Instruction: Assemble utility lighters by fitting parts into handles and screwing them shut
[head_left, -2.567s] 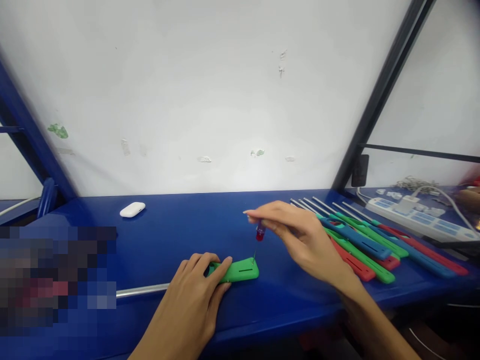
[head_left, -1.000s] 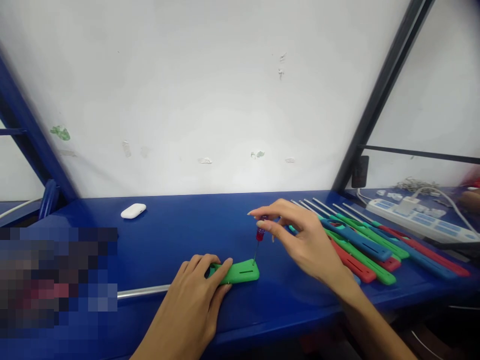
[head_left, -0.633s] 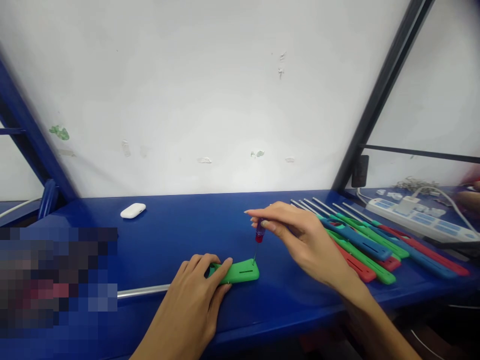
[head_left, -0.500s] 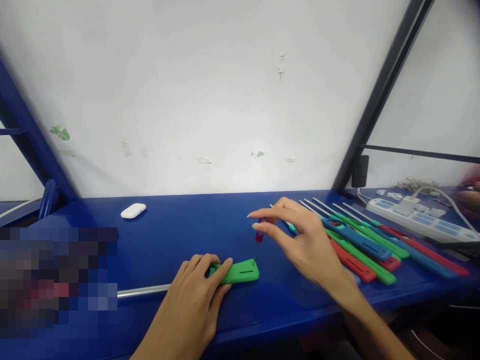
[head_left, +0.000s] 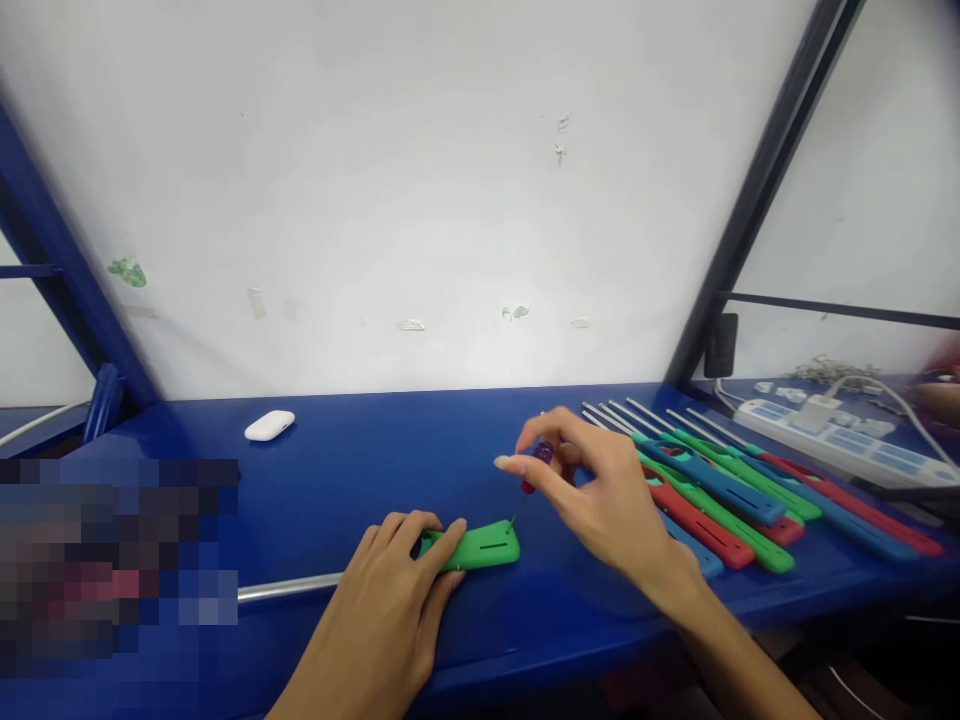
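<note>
A green long-necked lighter (head_left: 487,546) lies on the blue table, its metal tube stretching left. My left hand (head_left: 394,590) is closed round its handle and presses it down. My right hand (head_left: 600,490) holds a small screwdriver (head_left: 529,486) with a red and purple handle between thumb and fingers. The screwdriver leans to the right, and its thin tip is at or just above a hole near the handle's right end; contact is too small to tell. Several red, green and blue lighters (head_left: 724,490) lie side by side to the right.
A white earbud case (head_left: 270,426) rests at the back left. On the right are a white power strip (head_left: 847,440) with a plug and cable, and a dark phone (head_left: 721,345) leaning by the frame post. Part of another person's hand (head_left: 941,398) shows at the right edge.
My right hand has shifted slightly right and down, curling its fingers more. The screwdriver has gone from nearly upright to tilted right. My left hand and the green lighter stay in place.
</note>
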